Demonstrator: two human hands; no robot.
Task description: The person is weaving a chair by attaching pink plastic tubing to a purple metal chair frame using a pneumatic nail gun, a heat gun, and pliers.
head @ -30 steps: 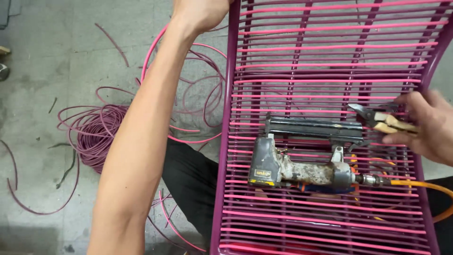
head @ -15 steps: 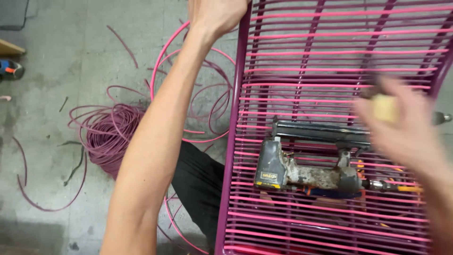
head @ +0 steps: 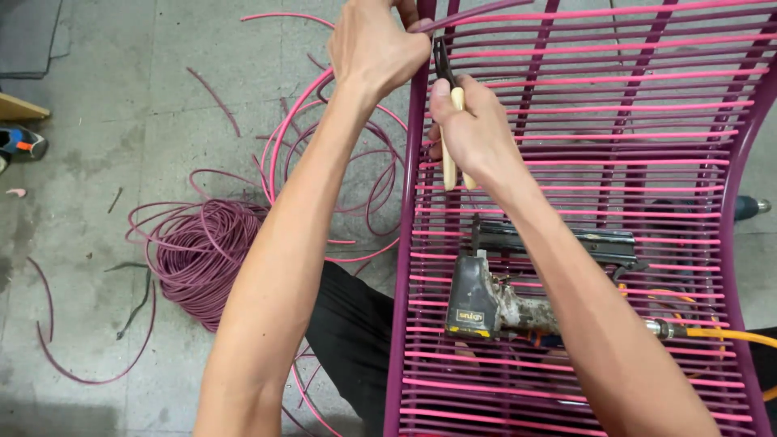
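My left hand (head: 376, 48) grips a pink cord (head: 283, 137) at the top left edge of a purple metal chair frame (head: 402, 267) strung with pink cords. My right hand (head: 473, 133) is shut on pliers (head: 447, 121) with pale handles, their dark jaws pointing up at the frame edge just beside my left hand. A worn pneumatic stapler (head: 518, 283) lies on the strung cords under my right forearm, with an orange hose (head: 720, 333) leading off to the right.
A coil of purple cord (head: 194, 259) lies on the grey concrete floor at the left, with loose pink loops and cut cord scraps around it. A small tool (head: 20, 144) sits at the far left edge. My dark trouser leg (head: 348, 340) shows under the frame.
My right hand has swung from the frame's right side, over the stapler, up to the top left edge with the pliers. The left hand stays on the cord at that edge.
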